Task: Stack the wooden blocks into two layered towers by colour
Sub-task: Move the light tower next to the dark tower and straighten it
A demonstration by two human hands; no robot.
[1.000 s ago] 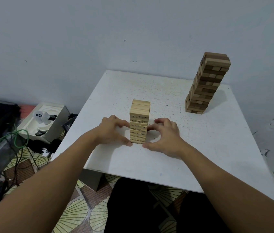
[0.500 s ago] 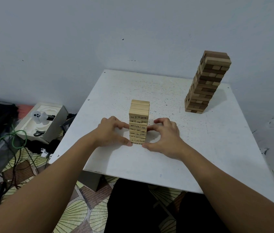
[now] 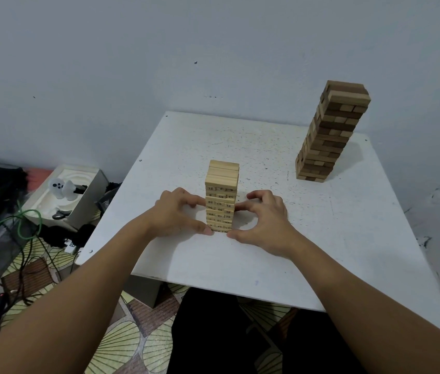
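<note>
Pale tower (image 3: 222, 195) stands upright at the centre of the frame, on the near half of the white bench (image 3: 321, 238). Light wood blocks, layered crosswise; black numbers printed on the block ends facing the camera, some readable (10, 14), others too small.

Left hand (image 3: 177, 211) sits just left of the tower, fingers curled toward it. Forefinger tips meet the tower's left side about midway up; thumb tip lies on the bench against the lower left corner. Right hand (image 3: 263, 220) mirrors it on the right: curled fingers reach the tower's right side, thumb tip at the lower right corner. The 2 hands clasp the tower between them at its lower half. How firm the press is, cannot tell. Both forearms enter from the bottom corners of the frame.

Dark tower (image 3: 332, 130) stands in the upper right of the frame, near the far right corner of the bench, well apart from the hands. Mixed brown and tan blocks, taller than the pale one, leaning in this wide-angle view.

Bench surface speckled with small dark marks. Grey wall behind. Left of the frame, on the floor: an open white box (image 3: 65, 195) with white moulded insert, a green cable (image 3: 28, 220), black cables, patterned floor mat (image 3: 121, 346).
</note>
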